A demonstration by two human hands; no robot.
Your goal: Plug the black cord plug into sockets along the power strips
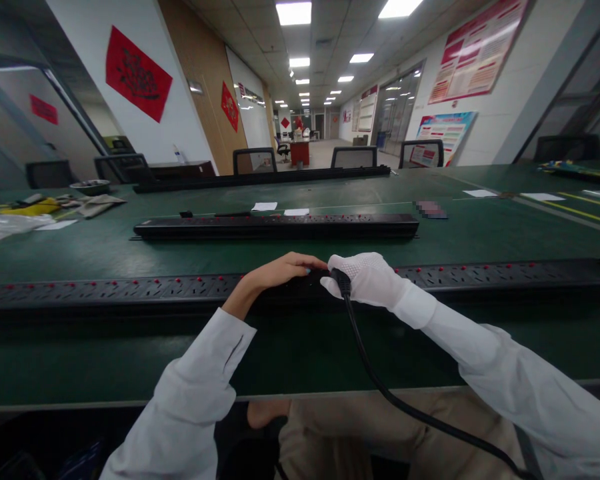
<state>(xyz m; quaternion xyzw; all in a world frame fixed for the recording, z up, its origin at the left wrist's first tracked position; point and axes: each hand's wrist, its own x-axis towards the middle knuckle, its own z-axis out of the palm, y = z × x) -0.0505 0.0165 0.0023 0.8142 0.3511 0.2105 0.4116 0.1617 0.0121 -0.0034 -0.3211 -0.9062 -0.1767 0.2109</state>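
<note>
A long black power strip (pixel 150 289) with a row of red parts along its top lies across the green table in front of me. My left hand (pixel 291 268) is bare and rests over the strip's middle, its fingers stretched out toward the right, holding nothing. In a white dotted glove, my right hand (pixel 369 275) is closed on a black plug (pixel 343 283) just above the strip, close to my left fingertips. From the plug a thick black cable (pixel 380 383) curves down across my lap to the lower right. Whether the plug's front end touches the strip is hidden by my hands.
Farther back on the green table (pixel 200 257) lies a shorter black power strip (pixel 280 227), and another long black bar (pixel 265 177) is near the far edge. Papers, cloths and a bowl (pixel 91 187) sit at the left. Several chairs (pixel 354 158) stand beyond.
</note>
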